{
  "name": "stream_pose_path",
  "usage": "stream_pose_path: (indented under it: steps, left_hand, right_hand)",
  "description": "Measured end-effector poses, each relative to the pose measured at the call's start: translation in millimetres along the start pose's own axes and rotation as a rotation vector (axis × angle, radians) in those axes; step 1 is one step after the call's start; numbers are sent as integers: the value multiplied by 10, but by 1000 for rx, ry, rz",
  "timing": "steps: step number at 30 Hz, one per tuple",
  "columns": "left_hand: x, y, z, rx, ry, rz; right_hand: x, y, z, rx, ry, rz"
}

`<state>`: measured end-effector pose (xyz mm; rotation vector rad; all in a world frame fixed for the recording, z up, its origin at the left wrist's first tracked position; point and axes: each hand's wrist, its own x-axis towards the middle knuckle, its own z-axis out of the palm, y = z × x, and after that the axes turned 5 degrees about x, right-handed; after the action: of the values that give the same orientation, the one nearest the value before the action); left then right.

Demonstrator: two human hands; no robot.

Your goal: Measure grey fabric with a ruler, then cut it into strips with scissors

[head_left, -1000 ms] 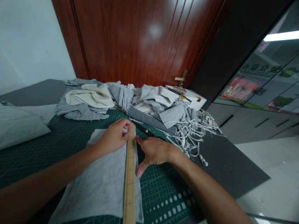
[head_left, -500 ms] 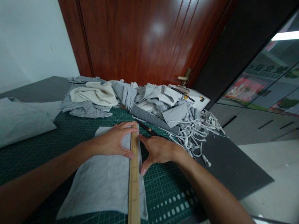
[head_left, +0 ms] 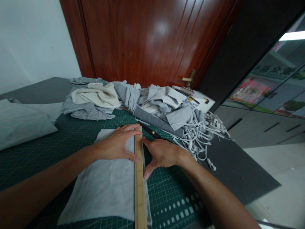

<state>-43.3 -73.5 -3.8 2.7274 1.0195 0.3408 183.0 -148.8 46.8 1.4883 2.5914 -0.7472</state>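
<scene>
A wooden ruler [head_left: 139,184] lies lengthwise along the right edge of a light grey piece of fabric [head_left: 107,187], with a narrow strip of the cloth showing to its right. My left hand [head_left: 116,143] rests on the fabric and ruler, thumb and fingers spread and their tips on the wood. To the right, my right hand [head_left: 160,154] is open, its thumb and index finger apart beside the ruler and cloth edge. Black scissors [head_left: 153,132] lie just beyond my right hand, their handles partly hidden behind it.
A green cutting mat [head_left: 166,187] lies under the work on a dark grey table [head_left: 240,175]. Heaped grey and cream cloth [head_left: 97,97] lines the back, with tangled fabric strips [head_left: 197,143] at right. More pale cloth [head_left: 23,124] lies left. Behind stands a wooden door [head_left: 143,41].
The ruler's near end has shifted slightly right, leaving less fabric showing beyond it. My left thumb has moved a little right with it; my right hand has barely moved.
</scene>
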Motion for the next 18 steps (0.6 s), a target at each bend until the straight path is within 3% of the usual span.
stream_pose_path:
  steps: [11,18]
  left_hand:
    - [-10,-22,34,27,7,17]
    - [-6,-21,33,24,11,13]
  right_hand:
    - [-24,92,-53,90,-75,-63]
    - [-20,19,-25,-16,-42,-52]
